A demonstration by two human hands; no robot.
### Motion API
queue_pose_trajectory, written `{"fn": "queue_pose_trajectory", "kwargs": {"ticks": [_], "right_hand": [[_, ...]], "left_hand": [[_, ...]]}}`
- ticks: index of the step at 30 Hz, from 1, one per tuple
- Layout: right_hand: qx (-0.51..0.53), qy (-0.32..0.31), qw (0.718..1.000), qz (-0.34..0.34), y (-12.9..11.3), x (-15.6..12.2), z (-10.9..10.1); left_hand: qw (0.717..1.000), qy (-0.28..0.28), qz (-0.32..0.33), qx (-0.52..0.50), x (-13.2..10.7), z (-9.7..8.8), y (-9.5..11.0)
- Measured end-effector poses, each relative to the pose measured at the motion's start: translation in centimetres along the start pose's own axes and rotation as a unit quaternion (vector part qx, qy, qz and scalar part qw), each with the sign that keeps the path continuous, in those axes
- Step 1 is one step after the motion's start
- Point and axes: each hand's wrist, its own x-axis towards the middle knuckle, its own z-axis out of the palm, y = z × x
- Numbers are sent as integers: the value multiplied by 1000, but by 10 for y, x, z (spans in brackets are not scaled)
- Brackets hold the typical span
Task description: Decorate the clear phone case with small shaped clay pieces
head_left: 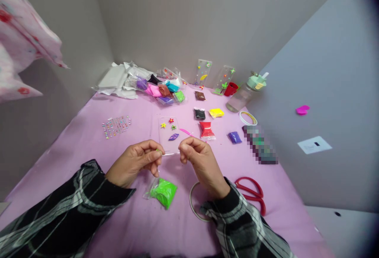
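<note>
My left hand (pixel 136 162) is closed in a pinch on a tiny bit of green clay (pixel 160 151). My right hand (pixel 199 162) is closed beside it, fingers curled; what it holds is hidden. Below the hands lies an open bag of bright green clay (pixel 164 191). Just beyond them a clear phone case (pixel 168 134) lies flat, decorated with small flowers and a purple leaf. A pink tool (pixel 186 132) rests at its right edge.
Small clay packets, black (pixel 199 113), yellow (pixel 216 112), red (pixel 206 129) and purple (pixel 235 137), lie on the purple cloth. More bags (pixel 161 86) pile at the back. Red scissors (pixel 251 193), a tape ring (pixel 248 118), a sticker sheet (pixel 116 126), a bottle (pixel 244 93) and two decorated cases (pixel 203 71) stand around.
</note>
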Motion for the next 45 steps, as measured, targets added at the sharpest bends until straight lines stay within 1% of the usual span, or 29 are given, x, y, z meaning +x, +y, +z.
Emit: {"fn": "queue_pose_trajectory", "kwargs": {"ticks": [3,6,10,13,16,19,22,26,28,32,34,36,40,45], "right_hand": [[-7,9,1000,0,0,0,-1],[-5,9,1000,0,1,1,-2],[33,5,999,2,1,2,-1],[46,8,999,4,0,2,-2],[36,19,999,2,-1,2,-3],[20,26,999,-10,-1,2,-3],[10,10,1000,-7,0,2,-1],[0,0,1000,26,2,1,1],[2,3,999,34,3,1,2],[20,-16,999,34,4,1,4],[21,-24,999,34,4,1,5],[12,-27,999,35,4,0,5],[17,-7,999,38,4,0,4],[50,27,998,5,4,2,1]], "left_hand": [[1000,18,3,10,-1,0,0],[1000,23,7,11,0,0,2],[999,37,15,4,1,-1,2],[999,34,24,-12,1,-3,1],[999,29,31,-14,2,-5,0],[999,23,23,-7,2,-5,0],[1000,17,-1,4,1,-4,1],[999,14,-21,25,-1,-2,2],[999,17,-17,34,-2,-1,1],[998,34,6,51,-3,0,0],[996,43,20,72,-3,0,-1],[994,40,23,99,-3,-1,-3],[992,23,11,122,-3,-2,-7],[993,39,26,106,-2,-3,-7]]}}
